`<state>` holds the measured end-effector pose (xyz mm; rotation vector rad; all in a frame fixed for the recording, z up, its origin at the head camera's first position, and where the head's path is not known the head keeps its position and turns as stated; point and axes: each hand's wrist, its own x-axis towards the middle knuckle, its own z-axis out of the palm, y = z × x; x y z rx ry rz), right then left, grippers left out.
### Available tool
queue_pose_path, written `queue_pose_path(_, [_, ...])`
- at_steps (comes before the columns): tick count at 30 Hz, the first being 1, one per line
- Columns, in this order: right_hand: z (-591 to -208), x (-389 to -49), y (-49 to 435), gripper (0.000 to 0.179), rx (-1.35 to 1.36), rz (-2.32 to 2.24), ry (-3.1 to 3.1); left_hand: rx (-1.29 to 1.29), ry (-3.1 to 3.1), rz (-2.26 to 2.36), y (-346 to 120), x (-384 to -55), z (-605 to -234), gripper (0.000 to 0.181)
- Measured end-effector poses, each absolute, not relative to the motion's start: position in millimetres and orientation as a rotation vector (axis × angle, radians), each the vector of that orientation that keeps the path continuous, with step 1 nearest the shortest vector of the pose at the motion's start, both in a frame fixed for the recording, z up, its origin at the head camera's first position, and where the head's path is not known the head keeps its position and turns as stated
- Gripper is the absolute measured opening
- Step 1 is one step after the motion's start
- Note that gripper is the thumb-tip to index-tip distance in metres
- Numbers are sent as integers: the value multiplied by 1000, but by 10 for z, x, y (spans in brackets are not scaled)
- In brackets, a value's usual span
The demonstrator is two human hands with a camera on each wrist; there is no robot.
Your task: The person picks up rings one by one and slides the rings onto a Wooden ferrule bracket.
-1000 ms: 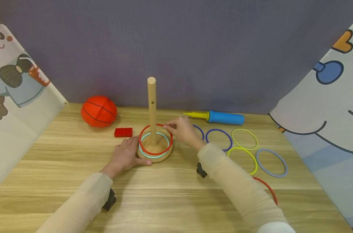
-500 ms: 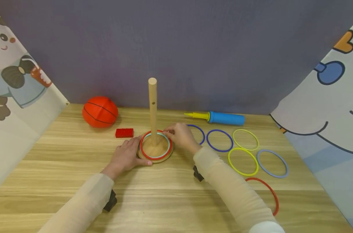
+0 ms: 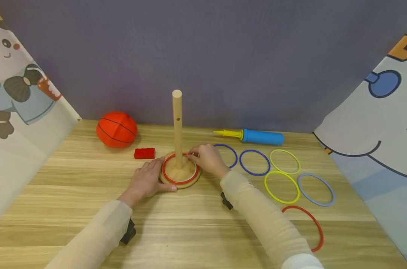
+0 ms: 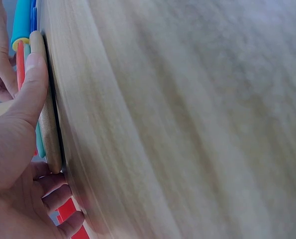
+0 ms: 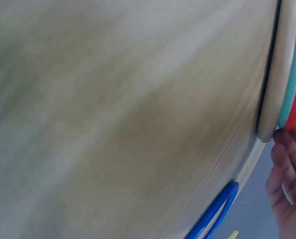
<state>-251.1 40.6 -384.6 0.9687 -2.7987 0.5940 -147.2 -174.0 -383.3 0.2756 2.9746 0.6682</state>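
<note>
A wooden post stands upright on a round wooden base. My left hand grips the base from its left side, with the thumb at the front and the fingers round the far edge. Over the post lies a red ring, stacked on a teal ring at the base; in the head view the red one mostly covers the teal. My right hand pinches the red ring at its back right edge, between thumb and fingertips.
Right of the base lie two dark blue rings, two yellow rings, a light blue ring and another red ring. Behind them is a blue and yellow hand pump. To the left sit a red block and a red ball.
The red ring has come down around the post, from a tilt above the teal ring to lying on it. My right hand lowered with it. My left hand has stayed at the base.
</note>
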Motion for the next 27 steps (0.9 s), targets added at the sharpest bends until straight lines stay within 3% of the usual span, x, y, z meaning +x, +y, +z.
queue_pose_path(13, [-3840, -2519, 368, 20, 924, 602, -2848, 274, 2968, 663, -1729, -1472, -3820, 115])
queue_pose_path(27, [-3640, -2476, 652, 30, 1023, 758, -2986, 281, 2981, 667, -1737, -1482, -3847, 115])
